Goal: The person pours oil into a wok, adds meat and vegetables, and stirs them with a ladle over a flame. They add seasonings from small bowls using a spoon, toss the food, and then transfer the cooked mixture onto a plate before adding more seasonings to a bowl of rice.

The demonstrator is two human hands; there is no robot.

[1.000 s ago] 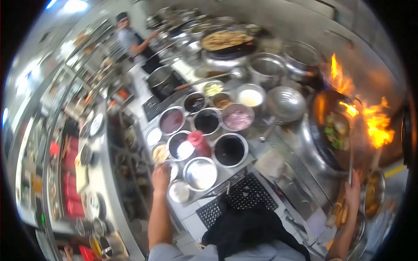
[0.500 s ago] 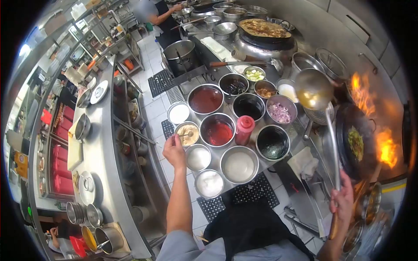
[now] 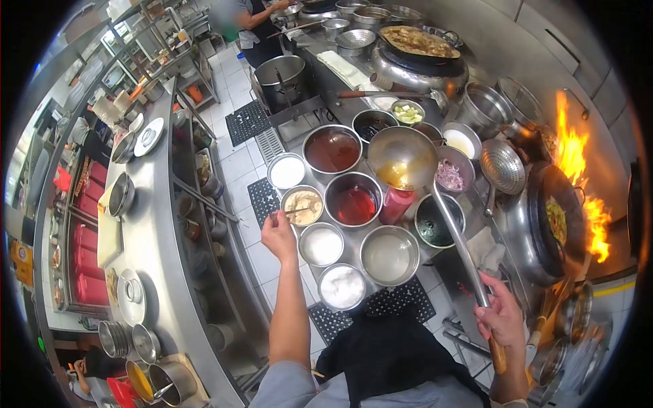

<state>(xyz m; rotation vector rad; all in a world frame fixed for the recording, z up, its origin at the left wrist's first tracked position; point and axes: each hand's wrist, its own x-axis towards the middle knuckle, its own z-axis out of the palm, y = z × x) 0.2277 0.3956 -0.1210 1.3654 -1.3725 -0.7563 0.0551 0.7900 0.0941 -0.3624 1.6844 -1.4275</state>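
My right hand [image 3: 501,309] is closed around the long handle of a ladle [image 3: 403,155]. The ladle's bowl, with some yellowish liquid in it, hangs over the sauce containers, above a red bottle [image 3: 396,205] and beside the chopped onions [image 3: 450,174]. Between the fingers of my left hand [image 3: 279,238] is the thin handle of a small spoon [image 3: 298,210], whose end rests in a tub of beige paste [image 3: 312,197]. Around them stand pots of red sauce [image 3: 354,203], brown sauce [image 3: 333,150], white powder [image 3: 342,287] and cloudy liquid [image 3: 389,256].
At the right, a wok [image 3: 554,224] with greens sits beside tall flames [image 3: 597,228]. A perforated strainer [image 3: 502,167] lies left of it. Another wok [image 3: 420,42] holds food at the back. A co-worker [image 3: 257,27] stands at the far end. A steel counter [image 3: 153,224] runs along the left.
The ladle has swung left from beside the wok to above the sauce containers, and my right hand has moved left with it. My left hand stays at the beige tub with the spoon.
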